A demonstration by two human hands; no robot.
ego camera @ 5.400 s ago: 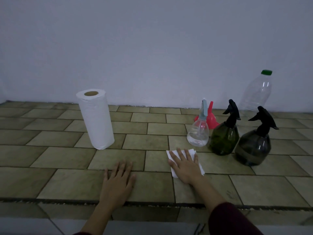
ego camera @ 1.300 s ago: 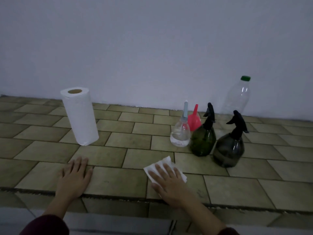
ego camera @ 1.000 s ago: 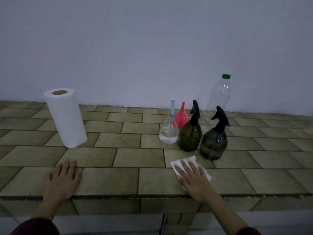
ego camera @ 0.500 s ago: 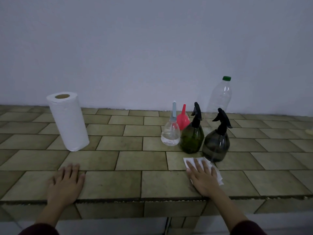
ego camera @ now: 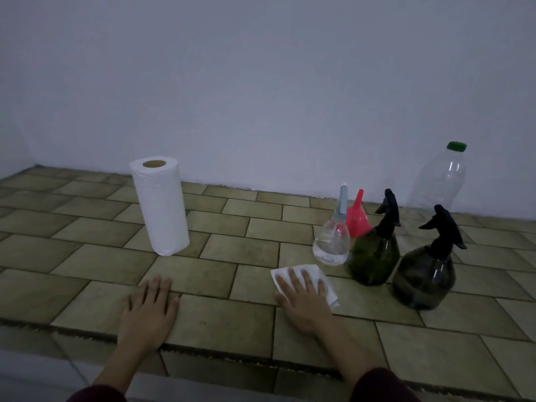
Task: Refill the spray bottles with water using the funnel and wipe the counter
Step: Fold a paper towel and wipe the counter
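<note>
The tiled counter (ego camera: 255, 320) holds a paper roll (ego camera: 162, 207) far left and three capped spray bottles (ego camera: 374, 256) right, the red funnel (ego camera: 358, 217) behind. The right hand (ego camera: 304, 294), fingers spread flat, presses a paper towel (ego camera: 327, 281) just near the bottles; the left hand (ego camera: 150, 311) rests flat, empty. Wiping well likely means even pressure, overlapping strokes, steering clear of the bottles.

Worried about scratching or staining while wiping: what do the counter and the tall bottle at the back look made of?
Counter: looks like matte olive-tan ceramic or stone tile, judging by the brick-pattern joints and dull surface. Tall bottle: clear thin plastic, likely, see-through with moulded ribs and a green screw cap.
</note>
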